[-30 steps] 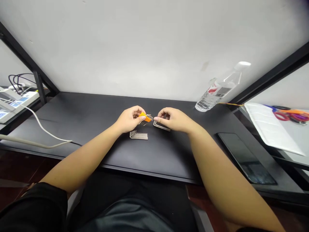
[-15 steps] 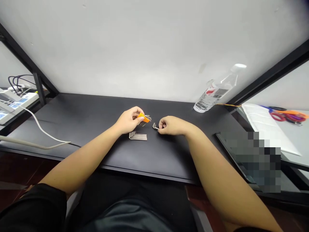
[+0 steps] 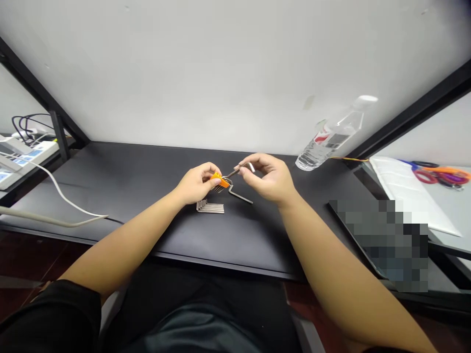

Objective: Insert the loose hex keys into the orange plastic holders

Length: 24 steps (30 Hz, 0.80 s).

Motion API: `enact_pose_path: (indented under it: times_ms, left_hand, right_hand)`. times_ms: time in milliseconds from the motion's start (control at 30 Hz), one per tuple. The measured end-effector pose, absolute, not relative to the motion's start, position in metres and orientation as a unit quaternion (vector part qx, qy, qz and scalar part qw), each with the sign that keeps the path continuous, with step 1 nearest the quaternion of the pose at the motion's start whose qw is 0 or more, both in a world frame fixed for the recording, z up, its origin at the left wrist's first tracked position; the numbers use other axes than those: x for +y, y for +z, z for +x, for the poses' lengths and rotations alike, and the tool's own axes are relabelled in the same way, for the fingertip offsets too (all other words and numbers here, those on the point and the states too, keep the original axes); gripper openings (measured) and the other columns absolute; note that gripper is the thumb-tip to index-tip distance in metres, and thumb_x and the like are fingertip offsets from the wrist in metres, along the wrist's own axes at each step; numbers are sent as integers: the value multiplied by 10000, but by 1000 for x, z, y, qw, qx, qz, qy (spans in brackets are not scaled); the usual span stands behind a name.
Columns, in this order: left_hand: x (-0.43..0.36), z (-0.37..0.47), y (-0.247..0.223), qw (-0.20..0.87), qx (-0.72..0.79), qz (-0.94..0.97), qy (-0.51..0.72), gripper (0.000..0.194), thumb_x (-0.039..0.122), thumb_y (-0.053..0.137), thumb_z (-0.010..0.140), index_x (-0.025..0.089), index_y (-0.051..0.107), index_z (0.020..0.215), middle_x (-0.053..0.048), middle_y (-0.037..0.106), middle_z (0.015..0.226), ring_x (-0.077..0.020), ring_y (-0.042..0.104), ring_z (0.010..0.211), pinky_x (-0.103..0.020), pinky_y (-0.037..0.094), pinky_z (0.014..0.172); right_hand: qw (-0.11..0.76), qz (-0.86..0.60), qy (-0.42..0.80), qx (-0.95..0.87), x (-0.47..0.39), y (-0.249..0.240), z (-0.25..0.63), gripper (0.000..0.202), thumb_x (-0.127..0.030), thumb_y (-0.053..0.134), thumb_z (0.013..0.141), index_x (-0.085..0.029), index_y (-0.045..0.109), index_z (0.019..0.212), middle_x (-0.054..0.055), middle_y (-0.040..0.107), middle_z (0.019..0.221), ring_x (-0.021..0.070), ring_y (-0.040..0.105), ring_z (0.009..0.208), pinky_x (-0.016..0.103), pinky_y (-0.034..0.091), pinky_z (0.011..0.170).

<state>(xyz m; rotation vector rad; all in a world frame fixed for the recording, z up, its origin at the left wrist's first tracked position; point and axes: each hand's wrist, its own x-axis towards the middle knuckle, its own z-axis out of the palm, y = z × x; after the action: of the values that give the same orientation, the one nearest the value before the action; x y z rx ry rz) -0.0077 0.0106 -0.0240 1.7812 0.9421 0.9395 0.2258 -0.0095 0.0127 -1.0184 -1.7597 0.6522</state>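
My left hand [image 3: 198, 183] grips an orange hex key holder [image 3: 220, 180], from which several thin hex keys stick out. Between the thumb and fingers of my right hand [image 3: 270, 177] is a larger L-shaped hex key [image 3: 235, 172]. Its long end reaches the keys at the holder's right side; whether it sits in a slot I cannot tell. A single loose hex key [image 3: 241, 197] lies on the black table below my right hand. Several more hex keys [image 3: 210, 207] lie side by side in a row, just below my left hand.
A clear water bottle [image 3: 327, 139] stands at the back right. A dark flat device [image 3: 356, 245], partly pixelated, lies at the right edge near a white pouch [image 3: 415, 196] and scissors-like coloured handles [image 3: 437, 175]. White cables [image 3: 66, 196] cross the left side by a power strip [image 3: 29, 162].
My right hand has lifted a hex key off the table and brought it up to the orange holder. One loose key now shows on the table. My left hand stays almost still.
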Motion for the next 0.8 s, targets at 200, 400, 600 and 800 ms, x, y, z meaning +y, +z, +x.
enact_pose_path:
  times_ms: [200,400,600,800]
  left_hand:
    - [10,-7,-24,445,362,730,372,186,313,676,868,196,620,1000,-41,730,885,-180,708,805,-293,500,755]
    - [8,-7,-24,443,362,734,366,180,317,673,868,197,624,993,-44,726,888,-183,708,810,-298,505,752]
    - [7,-7,-21,423,367,747,358,176,316,676,864,193,626,979,-43,728,899,-185,713,806,-302,510,763]
    - [6,-7,-20,420,361,753,355,184,311,667,874,188,621,1003,-48,734,924,-185,720,828,-301,508,777]
  right_hand:
    - [485,-400,300,-717,-16,9,216,184,-380,701,874,-234,707,985,65,778,1012,243,720,943,413,561,923]
    - [480,-395,327,-711,-17,10,214,202,-397,710,876,-237,692,998,64,785,1041,247,730,982,434,552,971]
    - [485,-384,367,-695,-16,10,213,228,-423,740,864,-234,689,981,78,786,1049,255,732,1035,439,554,992]
    - [492,-349,401,-690,-12,7,214,209,-398,756,857,-233,685,963,73,785,1042,245,741,1012,422,571,952]
